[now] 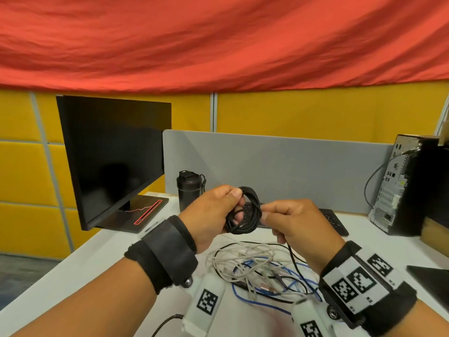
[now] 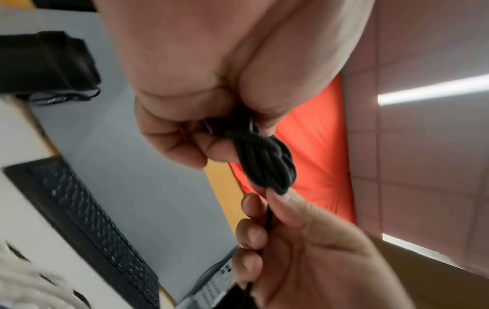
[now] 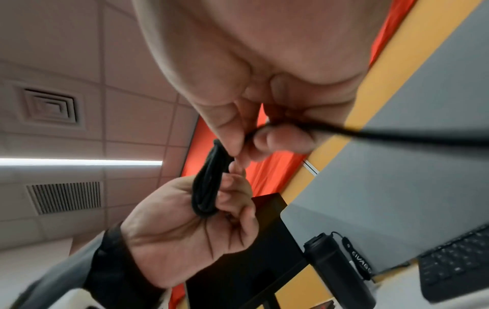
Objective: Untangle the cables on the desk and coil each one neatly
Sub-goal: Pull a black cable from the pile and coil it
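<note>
- Black coil [image 1: 244, 210]: I hold it in the air above the desk [image 1: 102, 259], in front of the grey divider [image 1: 279, 166]; its loops lie bunched in a rough ring.
- Left hand [image 1: 213, 212]: my fingers are curled round the left side of the coil, thumb on top, clamping the loops together. The left wrist view shows the same bundle [image 2: 267, 165] gripped under my palm.
- Right hand [image 1: 296, 222]: thumb and forefinger pinch the cable just beside the coil's right edge; the free tail [image 1: 292, 254] passes through my curled fingers and hangs down towards the desk. In the right wrist view the tail [image 3: 397, 135] runs out taut to the right.
- Tangle [image 1: 257, 271]: white, blue and black cables lie knotted on the desk below my hands, between my wrists.
- Monitor [image 1: 114, 161]: stands at the left, screen dark.
- Bottle [image 1: 188, 190]: black, upright, beside the monitor's base.
- Keyboard [image 1: 332, 221]: black, partly hidden behind my right hand.
- Computer [image 1: 398, 183]: stands at the desk's right end, its rear panel facing me.
</note>
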### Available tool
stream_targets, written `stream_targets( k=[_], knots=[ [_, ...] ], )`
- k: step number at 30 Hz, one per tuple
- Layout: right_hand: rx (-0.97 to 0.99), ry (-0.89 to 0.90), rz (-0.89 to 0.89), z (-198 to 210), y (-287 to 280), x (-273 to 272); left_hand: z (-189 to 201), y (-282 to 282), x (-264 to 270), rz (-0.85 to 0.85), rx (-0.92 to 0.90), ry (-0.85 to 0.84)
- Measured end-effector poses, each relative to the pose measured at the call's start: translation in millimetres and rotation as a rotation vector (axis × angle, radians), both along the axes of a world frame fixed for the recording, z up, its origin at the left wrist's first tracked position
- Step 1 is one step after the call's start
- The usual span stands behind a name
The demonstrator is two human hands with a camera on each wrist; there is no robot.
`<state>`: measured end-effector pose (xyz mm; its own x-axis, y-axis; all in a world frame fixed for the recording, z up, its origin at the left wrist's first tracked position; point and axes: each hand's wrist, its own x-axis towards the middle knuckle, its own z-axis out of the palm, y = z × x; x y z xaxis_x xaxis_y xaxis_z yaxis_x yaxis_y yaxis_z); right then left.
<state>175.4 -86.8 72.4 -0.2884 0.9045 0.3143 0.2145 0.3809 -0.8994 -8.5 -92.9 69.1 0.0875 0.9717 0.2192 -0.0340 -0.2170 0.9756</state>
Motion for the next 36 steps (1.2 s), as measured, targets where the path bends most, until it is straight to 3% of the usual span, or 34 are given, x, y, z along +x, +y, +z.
stream_targets(
  k=[2,4,6,9,11,14,17,20,22,25,27,31,34,36],
  knots=[
    [0.142,-0.131,-0.105,-5,-2,5,-3,2,5,0.135,0.1,0.141],
    [0.552,-0.201,-0.269,-5,-8,5,-5,4,9,0.209,0.163,0.207],
    [0.83,-0.304,-0.243,-3,-15,1,-6,3,12,0.18,0.186,0.213],
    [0.896,-0.505,-0.251,-5,-16,-3,-4,0,17,0.104,0.2,0.18],
    [0.901,-0.523,-0.268,-8,-14,-4,-4,-2,18,0.101,0.208,0.187],
    [0.676,-0.307,-0.126,-13,-13,-6,-4,-9,18,0.075,0.232,0.26],
    [0.032,0.15,0.077,-4,-8,-5,0,-14,17,-0.008,0.227,0.358],
    [-0.294,0.228,0.138,5,0,3,11,-14,8,-0.159,0.179,0.442],
    [-0.358,0.272,0.142,11,4,8,18,-13,2,-0.197,0.181,0.636],
    [-0.286,0.25,0.17,17,7,14,21,-10,0,-0.09,0.337,1.088],
    [-0.244,0.282,0.215,21,8,15,19,-8,2,-0.03,0.422,1.24],
    [-0.384,0.51,0.343,26,14,21,13,-10,5,0.014,0.48,1.331],
    [-0.507,0.636,0.389,30,24,31,10,-14,3,-0.029,0.426,1.271],
    [-0.506,0.608,0.313,30,33,35,10,-23,1,-0.107,0.353,1.196]
  ],
)
